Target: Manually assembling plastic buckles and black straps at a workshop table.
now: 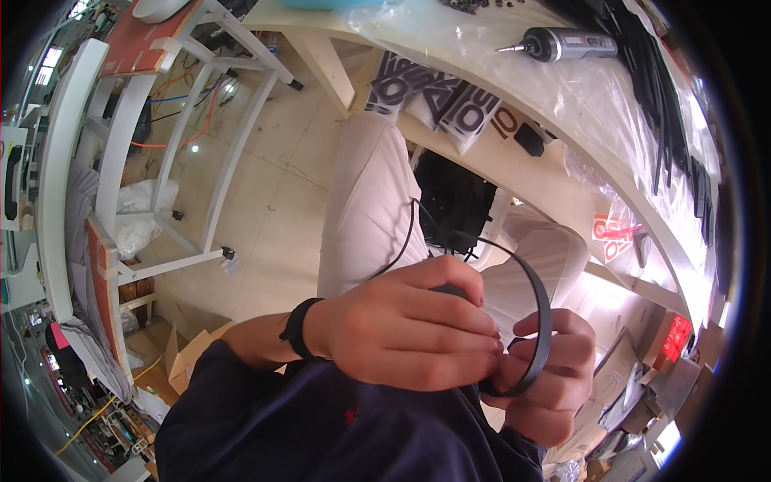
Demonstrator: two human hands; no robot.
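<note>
Far off to the left of the hands stands a white metal frame [201, 153] on the pale floor [281, 201], with orange and blue cables trailing under it. Below and left of the hands, a cardboard box [186, 357] lies open on the floor. The left hand [409, 329], a black band [295, 328] on its wrist, is curled over with its fingers folded down onto a black strap [544, 309]; it grips the strap's near end, and a small dark part shows under its top finger. Thin black wires [405, 241] rise from behind this hand toward the lap. Touching it on the right, the right hand [546, 377] is closed around the same strap, which arcs up in a loop just above both hands and comes back down between the fingers. Well above the hands, on the desk [562, 104] covered in clear plastic film, lies a grey electric screwdriver [562, 44]. Right of it, long black strips [650, 88] lie in a bundle.
</note>
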